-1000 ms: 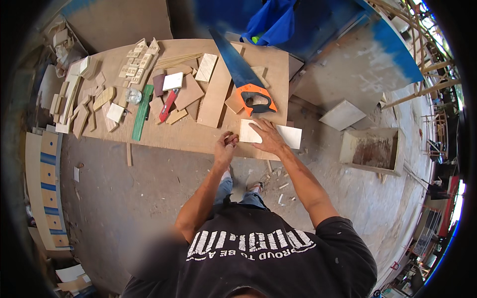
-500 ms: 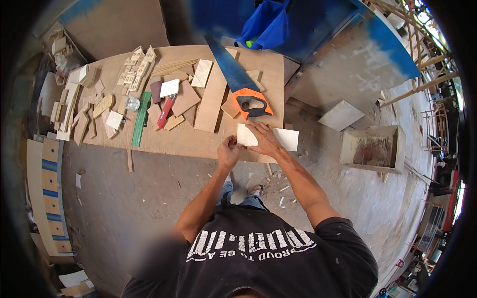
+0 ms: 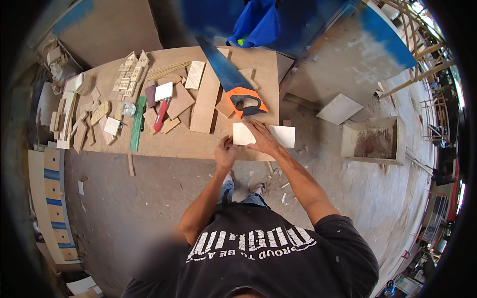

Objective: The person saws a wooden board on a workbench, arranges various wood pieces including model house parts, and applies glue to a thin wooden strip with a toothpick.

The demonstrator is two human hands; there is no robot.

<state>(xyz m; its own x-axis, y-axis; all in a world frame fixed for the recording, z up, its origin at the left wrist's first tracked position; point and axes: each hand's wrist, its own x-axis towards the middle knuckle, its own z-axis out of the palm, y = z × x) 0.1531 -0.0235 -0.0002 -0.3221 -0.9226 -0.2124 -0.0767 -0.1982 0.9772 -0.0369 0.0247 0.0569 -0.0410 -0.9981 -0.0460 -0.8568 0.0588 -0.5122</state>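
Note:
A white rectangular board [image 3: 283, 135] lies across the bench's right front corner, its right end sticking out past the edge. My right hand [image 3: 262, 137] rests flat on its middle, fingers stretched toward the far side. At the board's left end is my left hand [image 3: 225, 153], its fingers curled together; whatever they may hold is too small to make out. Just beyond the board lies a handsaw [image 3: 228, 74] with a blue blade and an orange and black handle. A red-handled cutter [image 3: 161, 115] lies farther left among wood offcuts.
The plywood bench [image 3: 186, 146] carries a green ruler [image 3: 138, 124], a small glass jar [image 3: 127, 109], little wooden house shapes [image 3: 130, 74] and several wood pieces. A dirty pale trough [image 3: 400, 141] stands on the floor at right. A blue bag [image 3: 256, 25] hangs behind the bench.
The whole view has shifted slightly. My left fingers have drawn back a little from the board's left end, while my right hand stays flat on the board.

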